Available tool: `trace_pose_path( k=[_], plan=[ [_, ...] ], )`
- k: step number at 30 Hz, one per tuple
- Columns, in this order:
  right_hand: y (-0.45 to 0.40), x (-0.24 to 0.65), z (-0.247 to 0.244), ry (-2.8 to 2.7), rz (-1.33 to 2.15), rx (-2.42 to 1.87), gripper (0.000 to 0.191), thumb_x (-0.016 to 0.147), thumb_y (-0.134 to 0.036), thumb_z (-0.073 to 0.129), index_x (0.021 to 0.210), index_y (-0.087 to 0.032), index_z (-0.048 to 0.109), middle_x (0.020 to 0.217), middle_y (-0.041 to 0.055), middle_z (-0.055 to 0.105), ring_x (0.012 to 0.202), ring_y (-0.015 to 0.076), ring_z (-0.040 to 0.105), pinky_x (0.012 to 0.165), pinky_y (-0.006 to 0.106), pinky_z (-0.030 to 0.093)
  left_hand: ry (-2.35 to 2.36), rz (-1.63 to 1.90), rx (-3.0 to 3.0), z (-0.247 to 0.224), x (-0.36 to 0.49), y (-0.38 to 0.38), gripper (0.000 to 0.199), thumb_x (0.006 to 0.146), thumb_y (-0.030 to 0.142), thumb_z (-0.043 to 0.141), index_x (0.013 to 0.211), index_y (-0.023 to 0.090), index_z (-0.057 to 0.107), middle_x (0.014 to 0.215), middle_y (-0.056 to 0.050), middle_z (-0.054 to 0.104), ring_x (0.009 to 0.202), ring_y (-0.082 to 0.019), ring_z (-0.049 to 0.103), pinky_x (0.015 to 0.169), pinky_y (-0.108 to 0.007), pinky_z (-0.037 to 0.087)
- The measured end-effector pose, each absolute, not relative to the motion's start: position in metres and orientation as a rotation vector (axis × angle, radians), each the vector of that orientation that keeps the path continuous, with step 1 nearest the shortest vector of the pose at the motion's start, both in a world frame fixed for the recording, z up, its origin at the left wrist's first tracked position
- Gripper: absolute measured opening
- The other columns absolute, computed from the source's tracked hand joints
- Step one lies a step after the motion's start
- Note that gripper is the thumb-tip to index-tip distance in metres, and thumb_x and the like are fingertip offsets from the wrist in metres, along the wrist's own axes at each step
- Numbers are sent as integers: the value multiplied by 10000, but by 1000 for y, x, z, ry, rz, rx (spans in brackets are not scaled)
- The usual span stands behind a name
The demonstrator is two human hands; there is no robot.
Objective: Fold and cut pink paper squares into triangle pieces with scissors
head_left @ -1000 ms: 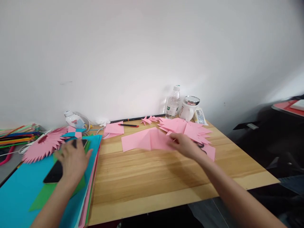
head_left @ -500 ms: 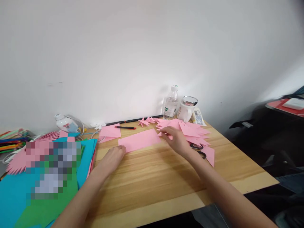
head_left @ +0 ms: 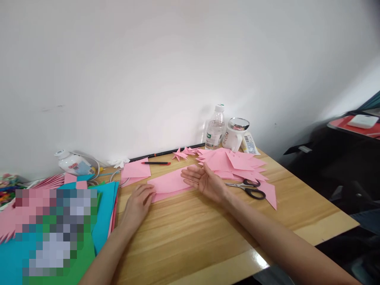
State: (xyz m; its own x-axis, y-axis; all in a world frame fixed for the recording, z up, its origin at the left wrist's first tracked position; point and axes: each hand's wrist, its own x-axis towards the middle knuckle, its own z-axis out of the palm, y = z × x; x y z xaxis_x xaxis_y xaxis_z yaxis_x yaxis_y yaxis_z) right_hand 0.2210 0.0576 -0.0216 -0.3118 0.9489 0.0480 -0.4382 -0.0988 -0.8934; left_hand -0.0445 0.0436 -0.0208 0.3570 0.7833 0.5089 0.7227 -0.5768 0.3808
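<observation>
A folded pink paper strip (head_left: 169, 183) is lying toward the wooden table (head_left: 181, 233)'s back edge, left hand (head_left: 138, 202) pinching it, right hand (head_left: 209, 184) holding fingers apart.

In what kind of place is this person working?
Probably a papercraft workspace: on the wooden table are scissors, spiky pink paper pieces and a folded pink paper strip at the left hand.
</observation>
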Motion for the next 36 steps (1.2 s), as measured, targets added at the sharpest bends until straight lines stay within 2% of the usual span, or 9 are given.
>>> trace_pose_path(
  k=[8, 12, 15, 19, 22, 26, 30, 32, 36],
  plan=[
    [60, 225, -21, -740, 1805, -664, 420, 888, -534, 449, 949, -169, 648, 1081, 123, 694, 1063, 211, 636, 981, 400, 456, 1455, 1291, 2143, -15, -37, 36, 150, 839, 289, 542, 842, 186, 650, 1045, -89, 695, 1009, -216, 642, 899, -397, 513],
    [57, 226, -22, -1080, 1536, -854, 359, 847, -505, 510, 854, -172, 645, 780, 70, 694, 748, 177, 668, 717, 333, 537, 1354, 1425, 2183, -15, -37, 35, 95, 831, 248, 581, 837, 185, 653, 1015, -72, 704, 1045, -215, 632, 958, -428, 480],
    [48, 227, -21, -1221, 1333, -946, 313, 780, -473, 613, 679, -177, 613, 546, -11, 544, 508, 124, 513, 538, 267, 461, 1296, 1498, 2285, -8, -36, 32, 73, 830, 211, 592, 840, 192, 662, 955, -51, 715, 1026, -212, 638, 973, -449, 468],
    [36, 225, -22, -1437, 898, -988, 283, 598, -411, 799, 708, -209, 634, 713, 23, 565, 699, 172, 512, 677, 313, 466, 1157, 1605, 2428, 3, -30, 24, 97, 792, 139, 630, 862, 197, 665, 906, -39, 721, 1003, -224, 647, 930, -450, 496],
    [35, 220, -25, -1466, 538, -1056, 315, 599, -403, 797, 809, -229, 639, 931, 88, 572, 929, 245, 530, 822, 402, 467, 1057, 1672, 2504, 7, -25, 18, 161, 766, 88, 647, 880, 201, 663, 924, -42, 718, 1015, -233, 644, 903, -450, 513],
    [47, 221, -25, -1107, 788, -1063, 378, 734, -474, 642, 1011, -232, 554, 1017, 82, 594, 939, 225, 591, 779, 392, 520, 948, 1683, 2632, 11, -23, 12, 189, 757, 69, 651, 886, 206, 666, 999, -57, 713, 1060, -260, 629, 908, -492, 512],
    [60, 239, -16, -889, 1343, -891, 576, 831, -661, 337, 1066, -192, 576, 899, 91, 680, 874, 230, 652, 671, 358, 545, 828, 1560, 2747, 16, -22, 9, 219, 773, 57, 630, 936, 199, 668, 1086, -82, 694, 1152, -277, 579, 915, -490, 515],
    [63, 248, -14, -846, 1456, -835, 568, 786, -661, 455, 1030, -174, 615, 854, 86, 703, 815, 226, 667, 630, 329, 540, 786, 1489, 2763, 16, -22, 8, 218, 785, 87, 636, 966, 207, 662, 1129, -85, 678, 1189, -278, 550, 922, -491, 515],
    [61, 251, -17, -851, 1398, -803, 406, 619, -368, 790, 954, -186, 651, 763, 20, 711, 680, 167, 652, 596, 256, 510, 932, 1471, 2616, 10, -21, 8, 321, 820, 358, 635, 1126, 266, 616, 1299, -90, 577, 1276, -305, 460, 998, -537, 446]
  ],
)
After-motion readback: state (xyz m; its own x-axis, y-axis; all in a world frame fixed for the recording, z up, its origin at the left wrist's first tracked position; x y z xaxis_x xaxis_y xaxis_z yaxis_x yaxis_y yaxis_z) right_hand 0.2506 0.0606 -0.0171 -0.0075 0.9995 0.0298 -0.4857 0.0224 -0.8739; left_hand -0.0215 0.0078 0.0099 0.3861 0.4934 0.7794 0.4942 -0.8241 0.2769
